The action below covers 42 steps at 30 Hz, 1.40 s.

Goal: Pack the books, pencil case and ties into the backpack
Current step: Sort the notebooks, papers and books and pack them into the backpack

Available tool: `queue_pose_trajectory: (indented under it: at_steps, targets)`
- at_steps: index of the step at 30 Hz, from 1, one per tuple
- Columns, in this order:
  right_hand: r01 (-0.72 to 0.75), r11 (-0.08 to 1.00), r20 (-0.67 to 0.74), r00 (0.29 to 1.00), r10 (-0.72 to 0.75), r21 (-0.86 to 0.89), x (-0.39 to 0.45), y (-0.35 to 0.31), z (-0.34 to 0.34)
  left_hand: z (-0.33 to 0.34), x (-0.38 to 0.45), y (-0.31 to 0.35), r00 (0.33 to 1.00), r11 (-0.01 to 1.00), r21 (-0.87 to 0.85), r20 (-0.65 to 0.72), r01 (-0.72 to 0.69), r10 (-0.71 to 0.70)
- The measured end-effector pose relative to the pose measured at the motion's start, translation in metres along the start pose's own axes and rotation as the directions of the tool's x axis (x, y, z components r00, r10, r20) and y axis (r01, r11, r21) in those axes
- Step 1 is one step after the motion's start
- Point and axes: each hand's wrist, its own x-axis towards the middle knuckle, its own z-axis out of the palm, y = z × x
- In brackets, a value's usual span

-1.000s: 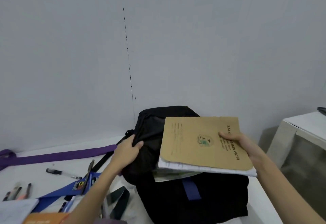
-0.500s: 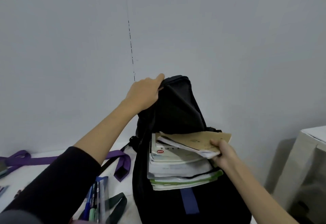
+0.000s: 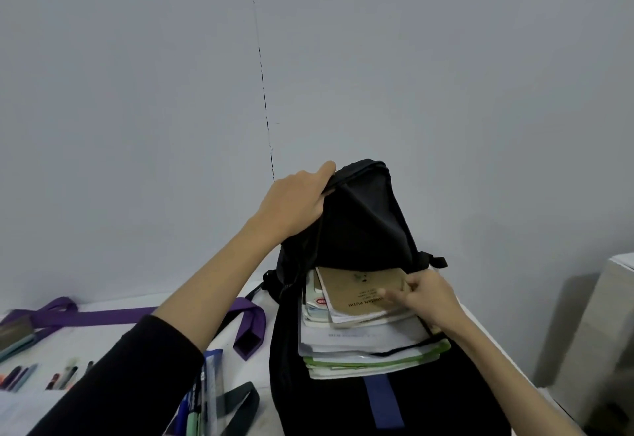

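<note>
Left of backpack (image 3: pixel 360 229), purple tie (image 3: pixel 113 315) & pens (image 3: pixel 61 375); hands: L (image 3: pixel 295 205) gripping flap, R (image 3: pixel 429 295) pinching books (image 3: pixel 360 332).

Backpack (image 3: pixel 367 223) mouth nearly plugged – book stack (image 3: pixel 363 339) fills it, only a thin dark slot above the brown book (image 3: pixel 360 293). At 9 o'clock the purple tie (image 3: pixel 113 315) crosses the table (image 3: pixel 137 336); pens (image 3: pixel 61 375) at 8 – bare strip between them.

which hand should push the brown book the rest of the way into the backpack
Right. The right hand already rests on the brown book, while the left hand grips the backpack flap, holding it open.
</note>
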Motion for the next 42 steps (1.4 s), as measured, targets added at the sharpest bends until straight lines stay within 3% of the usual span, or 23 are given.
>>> queue_pose_trajectory:
  at_steps: [2, 4, 6, 8, 18, 24, 29, 34, 39, 42]
  targets:
    - [0.173, 0.985, 0.095, 0.981, -0.170, -0.023, -0.002, -0.010, -0.003, 0.001, -0.002, 0.001, 1.000, 1.000, -0.012, 0.002, -0.005, 0.005]
    - [0.328, 0.922, 0.265, 0.925, -0.271, -0.204, 0.000, -0.017, 0.002, 0.000, -0.003, 0.002, 1.000, 1.000, -0.022, 0.007, -0.004, 0.004]
    - [0.413, 0.818, 0.392, 0.884, -0.254, -0.400, 0.005, -0.017, 0.015, -0.002, -0.004, 0.003, 1.000, 1.000, -0.027, 0.009, -0.004, 0.004]
    - [0.413, 0.777, 0.442, 0.875, -0.195, -0.475, 0.008, -0.013, 0.033, -0.003, -0.004, 0.005, 1.000, 1.000, -0.022, 0.015, -0.009, 0.009]
    - [0.316, 0.836, 0.302, 0.934, -0.190, -0.450, 0.040, -0.018, 0.086, -0.003, -0.003, 0.002, 1.000, 1.000, -0.002, 0.017, -0.020, 0.020]
    - [0.336, 0.823, 0.130, 0.941, -0.313, -0.458, 0.043, -0.010, 0.082, -0.001, -0.002, -0.005, 1.000, 1.000, 0.004, 0.008, -0.030, 0.030]
    - [0.333, 0.785, 0.093, 0.937, -0.336, -0.522, 0.050, 0.010, 0.058, 0.001, 0.002, -0.006, 0.999, 0.999, -0.009, -0.006, -0.042, 0.042]
    - [0.319, 0.851, -0.038, 0.930, -0.367, -0.417, 0.052, 0.020, 0.063, 0.001, 0.008, -0.003, 0.999, 0.999, -0.009, -0.004, -0.049, 0.049]
    - [0.379, 0.819, -0.021, 0.903, -0.429, -0.431, 0.044, 0.001, 0.069, 0.002, 0.009, -0.004, 0.999, 0.999, -0.024, 0.001, -0.033, 0.033]
    - [0.519, 0.756, 0.223, 0.855, -0.469, -0.399, 0.040, -0.028, 0.078, 0.001, 0.009, -0.005, 0.999, 0.999, -0.025, 0.005, -0.031, 0.031]
